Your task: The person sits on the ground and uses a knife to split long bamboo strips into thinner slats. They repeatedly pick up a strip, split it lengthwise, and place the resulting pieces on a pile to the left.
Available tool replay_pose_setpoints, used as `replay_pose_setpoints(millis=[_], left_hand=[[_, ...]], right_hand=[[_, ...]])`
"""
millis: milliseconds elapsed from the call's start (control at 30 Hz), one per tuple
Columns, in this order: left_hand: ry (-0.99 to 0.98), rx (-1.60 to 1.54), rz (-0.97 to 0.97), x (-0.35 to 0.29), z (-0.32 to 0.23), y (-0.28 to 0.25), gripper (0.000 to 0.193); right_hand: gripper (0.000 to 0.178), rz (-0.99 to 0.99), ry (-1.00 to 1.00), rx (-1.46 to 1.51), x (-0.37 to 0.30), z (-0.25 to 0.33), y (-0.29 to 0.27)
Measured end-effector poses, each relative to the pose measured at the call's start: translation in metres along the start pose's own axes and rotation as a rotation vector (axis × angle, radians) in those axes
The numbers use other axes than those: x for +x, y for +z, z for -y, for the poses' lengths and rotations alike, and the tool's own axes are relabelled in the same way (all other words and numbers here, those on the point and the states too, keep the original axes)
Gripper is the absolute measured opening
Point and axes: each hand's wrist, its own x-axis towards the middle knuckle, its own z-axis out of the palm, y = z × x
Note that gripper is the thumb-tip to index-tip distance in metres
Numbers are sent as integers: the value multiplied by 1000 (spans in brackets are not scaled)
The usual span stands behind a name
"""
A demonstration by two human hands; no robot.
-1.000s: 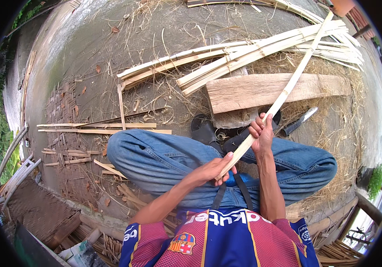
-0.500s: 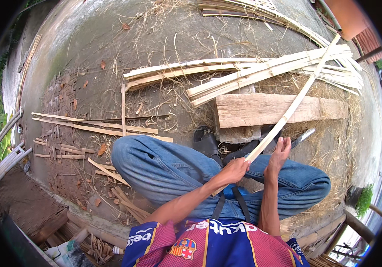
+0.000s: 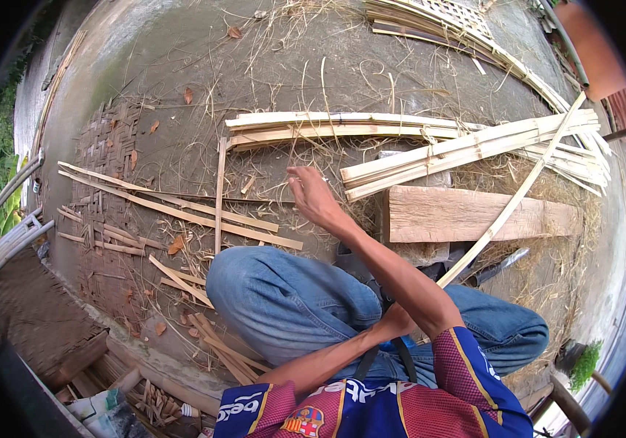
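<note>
A long pale bamboo strip (image 3: 506,208) slants from my lap up to the far right, across the thick wooden block (image 3: 473,213). Its near end passes behind my right forearm. My left hand (image 3: 397,321) is closed on that end low over my lap, partly hidden by the same forearm. Crossing over to the left, my right hand (image 3: 314,194) is held out above the ground with loosely stretched fingers and nothing visible in it. Close to its fingertips ends a thin dark strip (image 3: 247,199). Beside my right knee lies a blade-like metal tool (image 3: 504,264).
A bundle of split bamboo (image 3: 466,155) rests beyond the block, overlapping another bundle (image 3: 313,131). More strips (image 3: 203,219) lie on the left near a woven mat (image 3: 105,153). A longer stack (image 3: 466,40) lies farther off. Fibre shavings litter the ground.
My right hand has left its place near the strip above my right thigh and swung far left, crossing over my left arm. The view has shifted slightly. My left hand stays at the strip's near end.
</note>
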Motion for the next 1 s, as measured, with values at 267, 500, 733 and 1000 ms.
replay_pose_setpoints(millis=[267,500,733,1000], left_hand=[[-49,-375,52,-17,-26,-22,32],[-113,-294,103,1,-19,-42,34],[-254,-437,112,14,-30,-39,37],[-218,-397,165,12,-9,-18,36]], right_hand=[[41,-321,13,-99,100,-102,57],[21,174,340,971,52,-27,23],[32,297,514,1253,-6,-16,-45],[29,462,360,1555,-70,-20,-84]])
